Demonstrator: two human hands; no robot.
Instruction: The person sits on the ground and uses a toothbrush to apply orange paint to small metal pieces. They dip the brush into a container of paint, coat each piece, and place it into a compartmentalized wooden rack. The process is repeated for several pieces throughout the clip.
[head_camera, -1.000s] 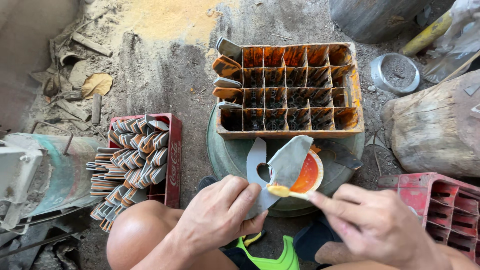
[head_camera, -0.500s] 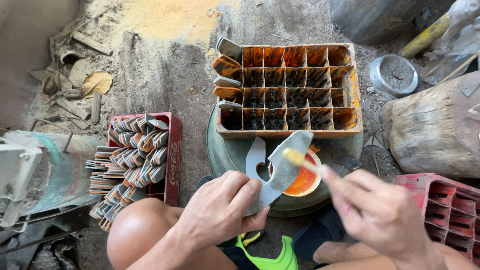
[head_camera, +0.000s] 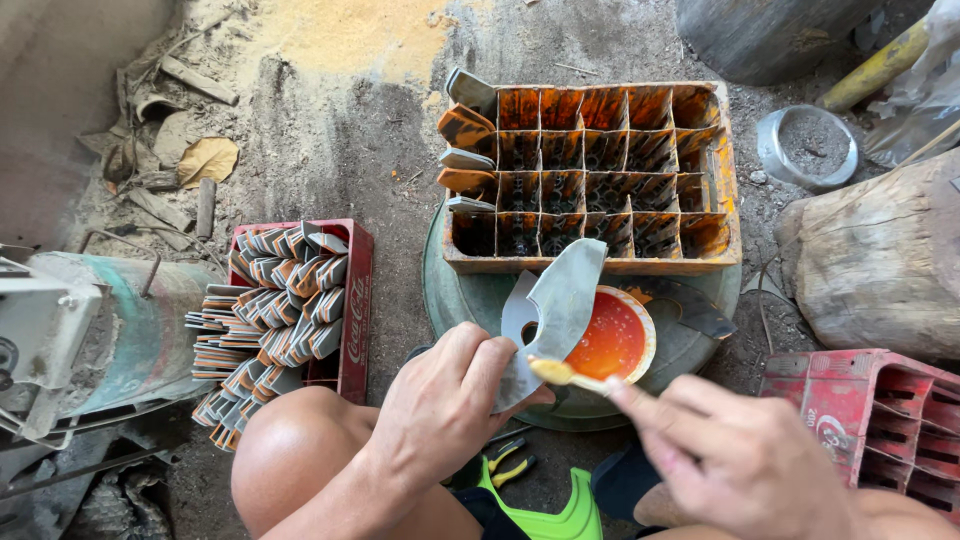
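Red crate (head_camera: 352, 300) at left packed with stacked grey-orange blades (head_camera: 275, 320); orange divided crate (head_camera: 590, 175) holds a few blades along its left edge, bowl of orange paint (head_camera: 612, 340) just below it. Left hand (head_camera: 440, 400) grip clenched on grey metal blade (head_camera: 560, 300), upright over bowl. Right hand (head_camera: 740, 465) pinches small brush (head_camera: 562, 374), tip touching blade's lower edge.

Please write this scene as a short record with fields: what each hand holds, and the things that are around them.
left hand: holds a flat grey metal blade upright over the bowl
right hand: holds a small brush, its yellowish tip touching the blade's lower edge
bowl: round, with orange-red liquid, on a round green lid
divided crate: orange-stained, a few blades in its left cells
red crate: left side, full of stacked grey and orange blades
wooden log: right side
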